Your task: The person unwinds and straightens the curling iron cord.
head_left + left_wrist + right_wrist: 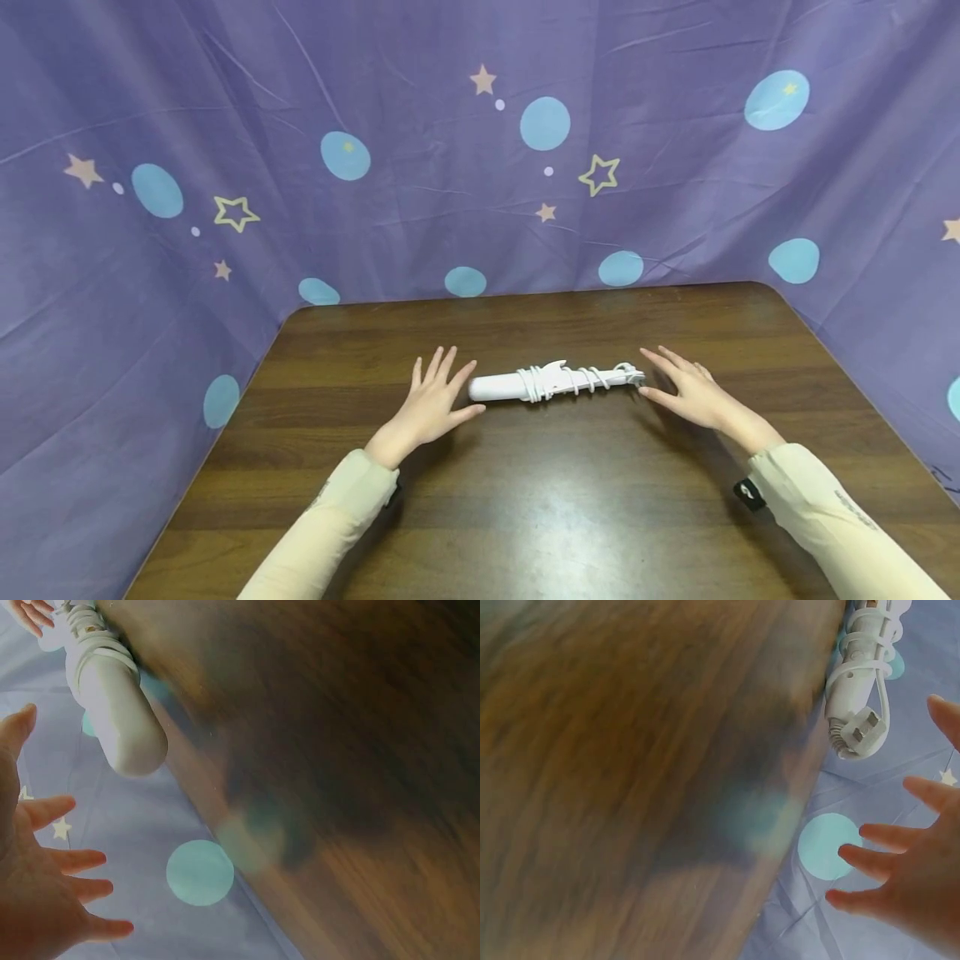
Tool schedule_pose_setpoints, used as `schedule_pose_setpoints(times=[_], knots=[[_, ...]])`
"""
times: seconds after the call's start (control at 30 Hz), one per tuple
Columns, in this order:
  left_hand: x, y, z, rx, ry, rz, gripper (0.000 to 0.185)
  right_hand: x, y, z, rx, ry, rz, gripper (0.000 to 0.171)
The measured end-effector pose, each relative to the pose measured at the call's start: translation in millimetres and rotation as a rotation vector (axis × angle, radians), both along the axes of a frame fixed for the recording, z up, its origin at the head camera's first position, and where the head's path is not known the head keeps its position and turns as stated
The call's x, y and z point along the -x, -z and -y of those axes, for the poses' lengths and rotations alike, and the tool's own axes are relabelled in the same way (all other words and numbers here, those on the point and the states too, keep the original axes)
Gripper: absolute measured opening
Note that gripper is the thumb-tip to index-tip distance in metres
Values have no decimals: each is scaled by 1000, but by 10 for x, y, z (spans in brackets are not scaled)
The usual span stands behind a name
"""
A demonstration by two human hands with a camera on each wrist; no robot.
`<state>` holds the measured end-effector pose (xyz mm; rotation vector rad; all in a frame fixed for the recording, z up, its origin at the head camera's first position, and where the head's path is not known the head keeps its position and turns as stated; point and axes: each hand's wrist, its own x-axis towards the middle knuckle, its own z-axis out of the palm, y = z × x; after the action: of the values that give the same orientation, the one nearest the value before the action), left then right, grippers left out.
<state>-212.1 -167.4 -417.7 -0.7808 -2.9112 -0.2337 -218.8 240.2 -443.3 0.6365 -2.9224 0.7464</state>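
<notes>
Sleeves, cream, two: enter from the lower edge of the head view, one lower left, one lower right; a small black tab shows at each cuff.

Left hand [433, 406]: centre-left of the frame, fingers straight and spread, palm down over the table [525, 517]. It holds nothing. Its thumb lies just beside the rounded end of the white appliance; contact cannot be told.

Right hand [693, 392]: centre-right of the frame, fingers likewise straight and fanned, holding nothing. Fingertips sit just beside the plug end of the appliance; touching or apart cannot be told.

White appliance [517, 385]: a wand-shaped electrical item, lying lengthwise across the middle of the frame between the two hands. Its cord [577, 380] is coiled round the body in several turns, and the plug [864, 730] rests at the right-hand end.

Progress, as judged: the cord is wound on and the item lies flat on the wood; neither hand has closed on it, so any lifting or unwinding is not yet begun.

Containers: none visible.

Backdrop [480, 167]: purple cloth with blue discs and stars, filling the upper frame.
</notes>
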Motion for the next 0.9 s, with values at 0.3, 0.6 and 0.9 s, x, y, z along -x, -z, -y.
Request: schedule_pose_setpoints(times=[0.3,0.6,0.9], knots=[[142,79,-140,-96,90,-32,59,109,77,35,108,-36,23,61],[226,139,-268,-119,135,-38,55,168,131,93,183,-42,12,47],[280,165,-401,-111,131,28,52,209,161,150,310,-61,100,37]])
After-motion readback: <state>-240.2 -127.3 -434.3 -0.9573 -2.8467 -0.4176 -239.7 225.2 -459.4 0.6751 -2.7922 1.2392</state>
